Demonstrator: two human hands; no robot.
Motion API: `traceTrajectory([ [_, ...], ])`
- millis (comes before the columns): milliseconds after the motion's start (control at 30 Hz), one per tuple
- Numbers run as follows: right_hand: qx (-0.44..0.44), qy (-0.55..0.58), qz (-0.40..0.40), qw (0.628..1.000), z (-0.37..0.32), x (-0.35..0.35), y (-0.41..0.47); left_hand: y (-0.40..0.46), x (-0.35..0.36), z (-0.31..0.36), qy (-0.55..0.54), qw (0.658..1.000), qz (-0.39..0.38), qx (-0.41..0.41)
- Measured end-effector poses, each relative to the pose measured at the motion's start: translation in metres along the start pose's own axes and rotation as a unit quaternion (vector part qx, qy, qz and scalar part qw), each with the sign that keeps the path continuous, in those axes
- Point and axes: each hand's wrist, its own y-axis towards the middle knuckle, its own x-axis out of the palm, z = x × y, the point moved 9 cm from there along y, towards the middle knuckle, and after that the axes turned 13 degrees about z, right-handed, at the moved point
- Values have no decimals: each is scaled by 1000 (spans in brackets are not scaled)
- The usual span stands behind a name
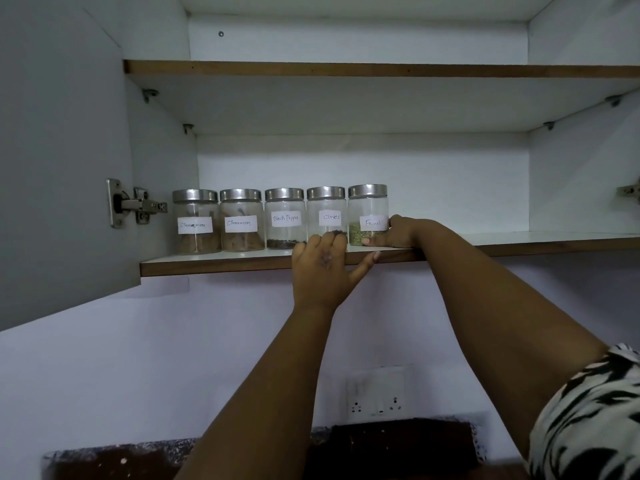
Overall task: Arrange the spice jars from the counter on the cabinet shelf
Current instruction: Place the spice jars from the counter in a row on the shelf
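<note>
Several glass spice jars with steel lids stand in a row on the lower cabinet shelf [214, 265]: two labelled Cinnamon [196, 221] [241, 220], then Black Pepper [284, 218], Cloves [326, 211] and Fennel [367, 213]. My right hand [398, 233] wraps the base and right side of the Fennel jar, thumb across its front. My left hand [322, 268] rests against the shelf's front edge, fingertips touching the bottom of the Cloves jar, thumb stretched right along the edge. It hides the lower part of that jar.
The cabinet door [62, 168] hangs open at the left on a metal hinge [135, 204]. An upper shelf [346, 69] sits above. The lower shelf runs on to the right of the Fennel jar. A wall socket [377, 393] and a dark counter edge [398, 445] lie below.
</note>
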Motion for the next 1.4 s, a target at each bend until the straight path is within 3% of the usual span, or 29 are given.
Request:
traceTrajectory([
  [567, 80, 14, 62, 995, 15, -10, -20, 1, 5, 0, 9, 998, -60, -5],
  [700, 71, -74, 151, 983, 22, -25, -42, -1, 2, 1, -4, 997, -74, -13],
  [867, -19, -179, 252, 951, 17, -33, -80, -6, -8, 2, -53, 995, -86, -20],
  [1033, -93, -106, 361, 922, 23, -36, -129, -14, -22, -4, -84, 993, -87, -8],
  [1133, -127, -91, 357, 921, 31, -23, -153, -29, -33, -9, -120, 990, -59, -45],
  [1267, -85, -54, 379, 920, 59, -2, -187, -83, -52, -7, -161, 976, -39, -138],
  [1400, -20, -69, 342, 937, 114, 53, -230, -176, -64, 12, -163, 964, -132, -161],
])
